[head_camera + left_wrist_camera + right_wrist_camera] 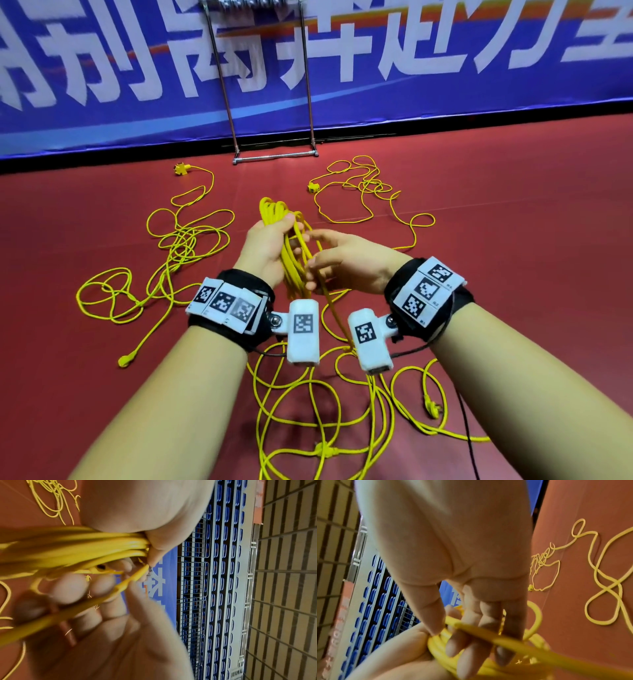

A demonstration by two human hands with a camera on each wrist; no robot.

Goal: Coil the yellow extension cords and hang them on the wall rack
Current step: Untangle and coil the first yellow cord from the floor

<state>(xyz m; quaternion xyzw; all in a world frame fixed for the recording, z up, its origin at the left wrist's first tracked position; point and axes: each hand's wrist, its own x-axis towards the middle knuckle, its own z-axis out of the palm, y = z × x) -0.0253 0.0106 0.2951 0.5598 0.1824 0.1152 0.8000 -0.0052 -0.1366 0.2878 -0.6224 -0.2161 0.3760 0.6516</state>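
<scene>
Item: coil (291, 253), yellow cord, part-wound. Your left hand (267, 246) is clenched round its upper bend; the loops hang down from that fist. Your right hand (346, 263) sits just right of the coil, fingers (467, 654) nearly straight and spread, with the free strand (522, 641) running across them. Whether any finger pinches that strand, you cannot tell.

Handling, as judged: light, limp and springy. Smooth jacket, so loops may slip or fan out if your fist loosens. Take hold at the gathered top of the coil, never by one loop. Feed the strand through the right hand loosely.

Slack (325, 411): lies in tangled loops on the floor (513, 240) directly below the coil. It may snag as you draw it up.

Other cords: one heap (178, 246) left of the coil, one (363, 192) beyond it to the right, both loose on the floor, both uncoiled.

Rack (274, 102): beyond the coil, against the banner (445, 68), base bar on the floor. The floor between coil and rack shows bare; the cords flank that lane.
</scene>
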